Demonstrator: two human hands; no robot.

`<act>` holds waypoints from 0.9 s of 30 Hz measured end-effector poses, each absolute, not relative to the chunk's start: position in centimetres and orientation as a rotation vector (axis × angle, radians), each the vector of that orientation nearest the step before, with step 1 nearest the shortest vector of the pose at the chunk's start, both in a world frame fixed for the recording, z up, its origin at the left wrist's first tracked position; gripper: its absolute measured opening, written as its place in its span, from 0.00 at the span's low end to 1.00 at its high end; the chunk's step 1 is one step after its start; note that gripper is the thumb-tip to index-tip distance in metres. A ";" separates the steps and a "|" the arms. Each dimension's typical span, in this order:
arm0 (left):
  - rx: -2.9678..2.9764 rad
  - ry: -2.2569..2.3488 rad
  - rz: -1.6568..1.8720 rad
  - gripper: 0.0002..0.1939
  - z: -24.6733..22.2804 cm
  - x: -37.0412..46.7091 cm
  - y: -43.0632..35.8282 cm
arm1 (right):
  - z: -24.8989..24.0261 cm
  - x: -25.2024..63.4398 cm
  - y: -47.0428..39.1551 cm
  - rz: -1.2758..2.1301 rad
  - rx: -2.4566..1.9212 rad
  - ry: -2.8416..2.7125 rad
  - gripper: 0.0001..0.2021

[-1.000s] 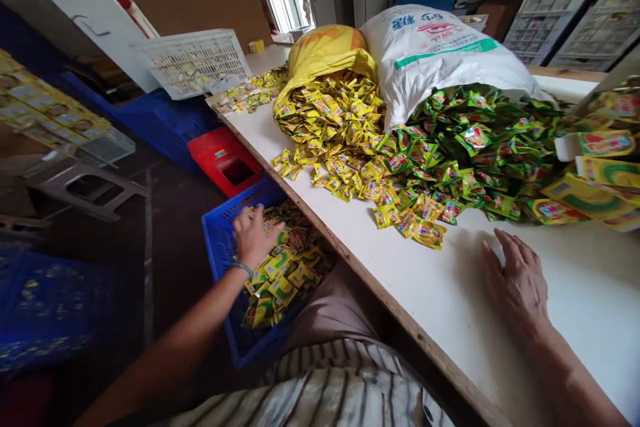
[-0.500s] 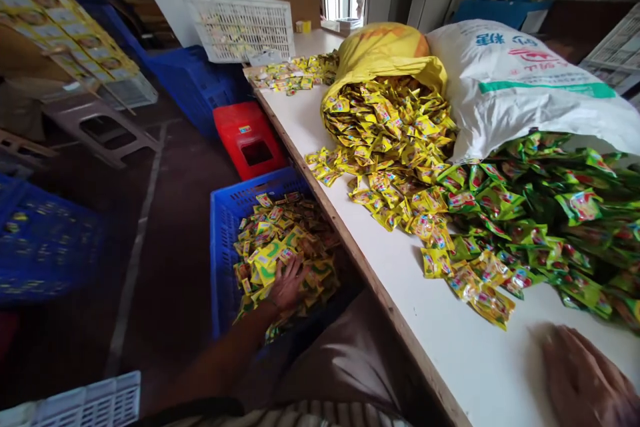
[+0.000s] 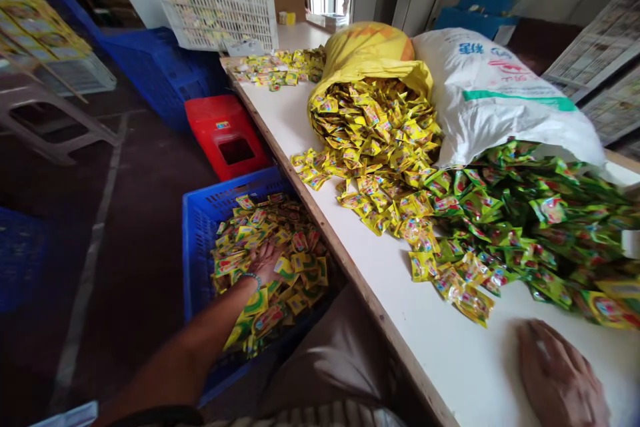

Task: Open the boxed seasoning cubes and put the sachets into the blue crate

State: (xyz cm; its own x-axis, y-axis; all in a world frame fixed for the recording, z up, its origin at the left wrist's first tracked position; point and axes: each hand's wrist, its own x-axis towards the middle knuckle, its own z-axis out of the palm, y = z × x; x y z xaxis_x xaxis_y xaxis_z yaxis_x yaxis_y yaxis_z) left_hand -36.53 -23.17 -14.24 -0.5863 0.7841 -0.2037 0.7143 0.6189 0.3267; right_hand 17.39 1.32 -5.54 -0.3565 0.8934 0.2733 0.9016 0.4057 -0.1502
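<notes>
Dark floor crossed by a pale painted stripe, with a low grey plastic stool at far left and, below it, a shadowed blue plastic crate. Next, farther back, deep-blue plastic bins beside a white slatted plastic basket near the table's far end. Nearer, a bright red plastic stool with a rectangular opening, just behind a blue slotted plastic bin full of small, flat yellow-and-green packets. Down among these packets, a bare left hand with a beaded bracelet at the wrist, back upward, fingers loosely spread over the heap; cannot tell of any packet pinched beneath. Alongside the bin, a white-topped table with a worn wooden edge strip. Lying on top, a yellow cloth-like sack, mouth toward the viewer, spilling puffy yellow packets. Right of that, a white sack with blue characters and a green band, above a wide heap of glossy green packets. At lower right, a bare right hand, resting back up on the tabletop near the loose packets, fingers bent narrowly together; palm hidden, so cannot tell of anything held.
</notes>
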 end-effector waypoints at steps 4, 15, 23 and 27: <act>1.151 2.561 0.474 0.29 -11.7 -31.8 -22.2 | -4.4 16.3 1.1 -0.098 -1.576 -2.348 0.26; 1.483 1.878 0.718 0.32 -2.0 -14.8 -30.6 | -2.9 14.9 0.6 -0.055 -1.642 -2.333 0.22; 1.659 1.948 0.560 0.16 -0.8 -14.9 -32.4 | -2.3 14.5 -0.4 -0.034 -1.598 -2.312 0.20; 1.687 1.971 0.576 0.07 -1.1 -14.5 -31.8 | -2.6 14.9 -0.3 -0.010 -1.613 -2.329 0.21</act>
State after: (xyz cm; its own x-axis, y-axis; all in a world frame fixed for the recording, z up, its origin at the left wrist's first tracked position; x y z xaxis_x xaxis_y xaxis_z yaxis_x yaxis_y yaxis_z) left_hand -14.49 -31.81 -1.14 -0.1253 0.9884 -0.0853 0.7867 0.1514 0.5985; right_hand 14.89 -0.27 -2.57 -0.3197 0.9128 0.2539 0.9149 0.3671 -0.1677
